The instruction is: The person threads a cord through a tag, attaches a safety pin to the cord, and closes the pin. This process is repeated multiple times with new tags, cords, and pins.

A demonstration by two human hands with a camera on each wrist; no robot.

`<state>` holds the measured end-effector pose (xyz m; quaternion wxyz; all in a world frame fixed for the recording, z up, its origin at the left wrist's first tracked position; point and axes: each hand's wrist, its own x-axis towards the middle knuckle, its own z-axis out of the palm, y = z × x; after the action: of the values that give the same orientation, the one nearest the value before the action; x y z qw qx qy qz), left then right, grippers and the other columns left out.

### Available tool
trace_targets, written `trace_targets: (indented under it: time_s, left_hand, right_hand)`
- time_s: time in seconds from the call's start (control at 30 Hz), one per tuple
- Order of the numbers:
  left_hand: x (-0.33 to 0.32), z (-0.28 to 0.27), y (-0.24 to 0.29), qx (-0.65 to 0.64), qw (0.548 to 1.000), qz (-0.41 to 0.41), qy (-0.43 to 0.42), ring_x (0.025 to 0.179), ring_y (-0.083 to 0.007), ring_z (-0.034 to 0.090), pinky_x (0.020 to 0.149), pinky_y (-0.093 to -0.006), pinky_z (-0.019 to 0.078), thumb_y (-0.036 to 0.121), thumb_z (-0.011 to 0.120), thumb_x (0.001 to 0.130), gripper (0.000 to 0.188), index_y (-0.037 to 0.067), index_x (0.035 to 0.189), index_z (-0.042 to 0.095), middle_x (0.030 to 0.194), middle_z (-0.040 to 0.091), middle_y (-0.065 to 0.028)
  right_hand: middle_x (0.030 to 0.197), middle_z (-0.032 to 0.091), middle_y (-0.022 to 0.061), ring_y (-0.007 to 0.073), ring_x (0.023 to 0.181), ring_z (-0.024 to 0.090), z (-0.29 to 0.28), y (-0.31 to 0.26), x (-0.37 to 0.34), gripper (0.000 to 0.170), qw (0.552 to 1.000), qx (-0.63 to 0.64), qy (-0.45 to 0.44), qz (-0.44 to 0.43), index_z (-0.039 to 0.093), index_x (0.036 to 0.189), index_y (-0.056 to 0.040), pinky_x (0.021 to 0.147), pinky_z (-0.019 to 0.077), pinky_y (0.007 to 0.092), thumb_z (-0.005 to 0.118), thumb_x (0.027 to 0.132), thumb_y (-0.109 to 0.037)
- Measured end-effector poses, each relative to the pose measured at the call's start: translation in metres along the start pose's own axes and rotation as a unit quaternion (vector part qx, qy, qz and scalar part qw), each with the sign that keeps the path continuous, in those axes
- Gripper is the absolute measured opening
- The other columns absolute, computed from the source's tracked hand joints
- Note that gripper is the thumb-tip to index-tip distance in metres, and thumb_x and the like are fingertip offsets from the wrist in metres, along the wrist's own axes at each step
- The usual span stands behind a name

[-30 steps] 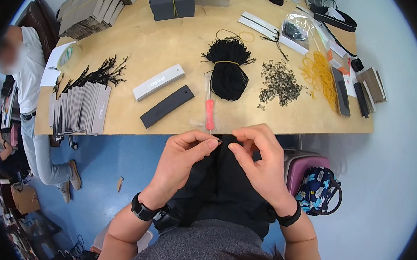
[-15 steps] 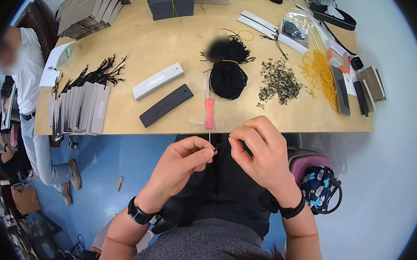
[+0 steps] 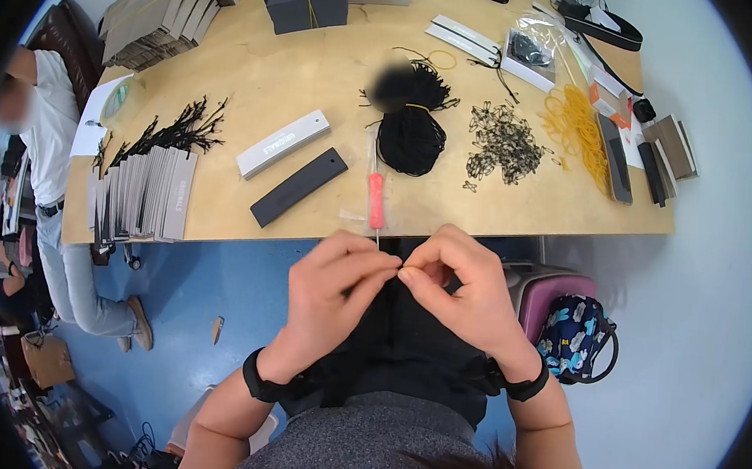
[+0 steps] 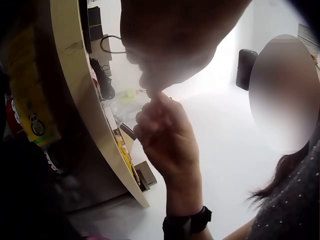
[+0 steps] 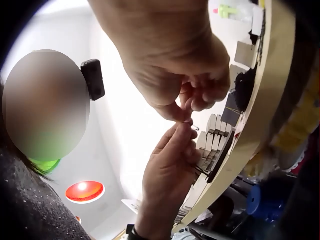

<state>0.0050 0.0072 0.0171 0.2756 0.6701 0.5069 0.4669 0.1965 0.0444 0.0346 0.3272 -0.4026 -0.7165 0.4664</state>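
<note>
Over the lap, just below the table's front edge, my left hand (image 3: 329,279) and right hand (image 3: 464,280) meet fingertip to fingertip. A thin black cord (image 4: 111,52) loops out from my left hand in the left wrist view. At the joined fingertips a small dark piece (image 5: 195,128) shows in the right wrist view; the fingers mostly cover it, so I cannot tell its kind. Thumb and forefinger of both hands pinch there. Just beyond lies a red-handled tool (image 3: 376,201), its thin metal shaft pointing toward the hands past the table edge.
On the table (image 3: 308,212) lie a black cord bundle (image 3: 410,141), a heap of small black wire pins (image 3: 504,148), yellow rubber bands (image 3: 575,131), a white box (image 3: 283,143), a dark box (image 3: 299,187) and corded grey tags (image 3: 148,192). A person (image 3: 52,125) stands at left.
The hands have come together from a small gap, and their fingertips now meet. The right hand has moved left and closed its fingertips into a pinch. The tabletop things stay put.
</note>
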Motion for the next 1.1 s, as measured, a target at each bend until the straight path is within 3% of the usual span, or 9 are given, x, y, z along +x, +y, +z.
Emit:
trace_targets:
  time_s: [0.07,0.13,0.17,0.23,0.43,0.5,0.6,0.9,1.1]
  left_hand:
    - [0.002,-0.001,0.000,-0.064,0.996,-0.067,-0.007,0.083,-0.0149,0.064,0.073,-0.0271,0.0505,-0.003,0.072,0.085,0.012,0.001,0.097,0.073,0.092,0.067,-0.0066]
    - [0.001,0.002,-0.007,-0.325,0.929,-0.175,-0.013,0.083,-0.0133,0.065,0.075,-0.0268,0.0512,0.000,0.069,0.091,0.009,0.000,0.099,0.070,0.090,0.068,-0.0045]
    - [0.001,0.001,-0.007,-0.325,0.929,-0.175,-0.014,0.083,-0.0133,0.065,0.075,-0.0268,0.0512,0.000,0.069,0.091,0.009,0.000,0.099,0.070,0.090,0.068,-0.0045]
    - [-0.002,-0.002,-0.006,-0.400,0.873,-0.273,-0.060,0.085,-0.0126,0.066,0.078,-0.0265,0.0519,0.003,0.066,0.095,0.008,-0.001,0.102,0.068,0.093,0.070,-0.0055]
    - [0.001,-0.009,-0.007,-0.409,0.849,-0.310,-0.129,0.082,-0.0099,0.064,0.075,-0.0241,0.0501,0.012,0.065,0.099,0.017,-0.003,0.106,0.069,0.096,0.073,-0.0072]
    - [0.001,-0.012,-0.010,-0.407,0.845,-0.316,-0.141,0.081,-0.0101,0.064,0.075,-0.0239,0.0499,0.013,0.065,0.099,0.018,-0.003,0.106,0.069,0.096,0.073,-0.0078]
    - [0.001,-0.014,-0.012,-0.406,0.839,-0.326,-0.158,0.080,-0.0104,0.064,0.075,-0.0237,0.0498,0.014,0.065,0.098,0.019,-0.003,0.105,0.070,0.095,0.074,-0.0086]
    - [0.000,-0.012,-0.006,-0.389,0.844,-0.345,-0.136,0.083,-0.0109,0.066,0.075,-0.0236,0.0519,0.012,0.065,0.098,0.019,-0.004,0.105,0.071,0.093,0.074,-0.0080]
    - [0.001,-0.014,0.000,-0.333,0.870,-0.342,-0.124,0.086,-0.0098,0.067,0.076,-0.0236,0.0521,0.012,0.064,0.099,0.019,-0.004,0.105,0.071,0.092,0.074,-0.0080]
  right_hand:
    - [0.084,0.056,0.0082,0.0185,0.070,0.060,-0.002,-0.008,0.004,0.014,0.999,-0.013,0.019,-0.023,0.064,0.095,-0.0041,0.061,0.0479,0.0308,0.075,0.085,-0.006]
    - [0.085,0.057,0.0084,0.0198,0.071,0.060,-0.001,-0.007,0.005,0.016,0.998,-0.025,0.040,-0.046,0.065,0.096,-0.0044,0.062,0.0484,0.0317,0.075,0.085,-0.007]
    - [0.086,0.057,0.0083,0.0215,0.072,0.060,0.000,-0.001,0.004,0.017,0.996,-0.042,0.032,-0.070,0.065,0.096,-0.0046,0.063,0.0489,0.0327,0.076,0.085,-0.009]
    - [0.088,0.058,0.0083,0.0232,0.074,0.061,-0.001,0.002,0.004,0.018,0.993,-0.059,0.023,-0.095,0.065,0.096,-0.0049,0.064,0.0495,0.0338,0.077,0.085,-0.011]
    - [0.089,0.057,0.0068,0.0255,0.075,0.060,-0.008,-0.002,0.006,0.019,0.980,-0.141,0.024,-0.139,0.065,0.093,-0.0058,0.065,0.0490,0.0369,0.077,0.081,-0.012]
    - [0.088,0.057,0.0045,0.0233,0.078,0.059,-0.010,-0.005,0.012,0.020,0.946,-0.220,0.015,-0.236,0.065,0.093,-0.0069,0.068,0.0477,0.0368,0.077,0.077,-0.011]
    - [0.088,0.056,0.0028,0.0212,0.082,0.059,-0.011,-0.004,0.016,0.022,0.930,-0.261,-0.019,-0.257,0.067,0.094,-0.0085,0.073,0.0463,0.0356,0.076,0.074,-0.011]
    - [0.086,0.056,0.0015,0.0201,0.083,0.059,-0.007,0.000,0.009,0.021,0.901,-0.321,-0.006,-0.291,0.068,0.096,-0.0074,0.077,0.0447,0.0350,0.075,0.077,-0.013]
    - [0.088,0.056,0.0019,0.0202,0.083,0.059,-0.012,-0.003,0.013,0.022,0.929,-0.270,0.018,-0.254,0.068,0.097,-0.0082,0.077,0.0447,0.0351,0.075,0.076,-0.011]
